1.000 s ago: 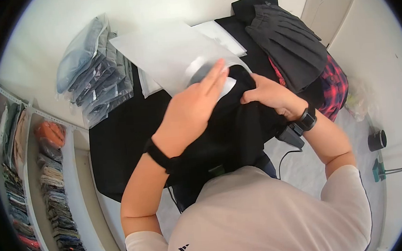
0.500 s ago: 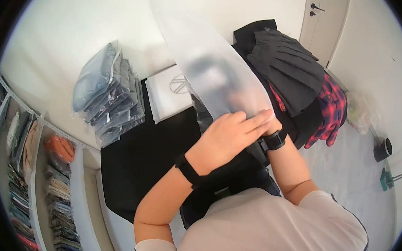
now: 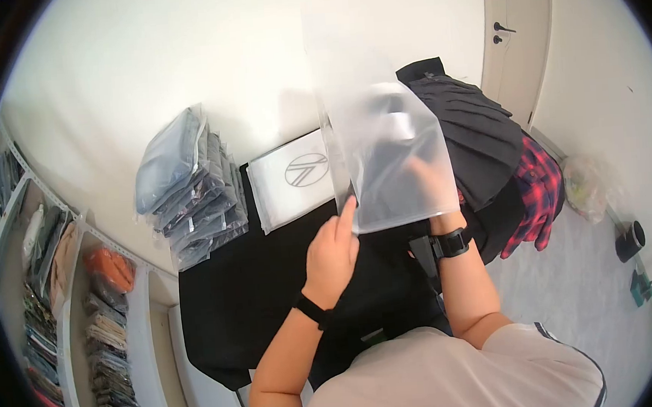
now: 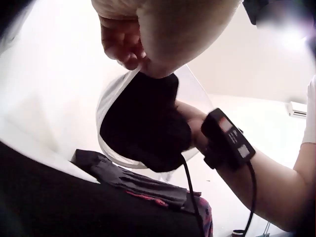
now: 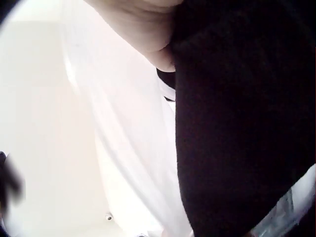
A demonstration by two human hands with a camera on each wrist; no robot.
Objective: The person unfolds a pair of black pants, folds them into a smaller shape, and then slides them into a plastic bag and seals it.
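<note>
A frosted translucent bag [image 3: 406, 214] stands raised over the black-covered table, its mouth toward the person. Inside it, a folded black garment [image 3: 384, 173] shows through the plastic. The right hand [image 3: 432, 181] is inside the bag up to the wrist; in the right wrist view its thumb [image 5: 160, 57] presses on the black cloth [image 5: 242, 118], most fingers hidden. At the bag's lower left corner is the left hand [image 3: 331, 257]. The left wrist view has the left hand [image 4: 153, 34] pinching the rim of the bag [image 4: 103, 106], with the black garment [image 4: 143, 118] within the opening.
Bagged clothes [image 3: 180, 168] are piled at the table's left, beside flat white packets [image 3: 286, 180] with a round logo. A pleated grey skirt [image 3: 472, 136] and red plaid cloth [image 3: 533, 196] lie at the right. Shelves of folded clothes [image 3: 109, 343] stand far left.
The right hand and the black garment have gone into the bag, which now stands more upright. The left hand has moved from near the right wrist to the bag's left corner. The head view has shifted.
</note>
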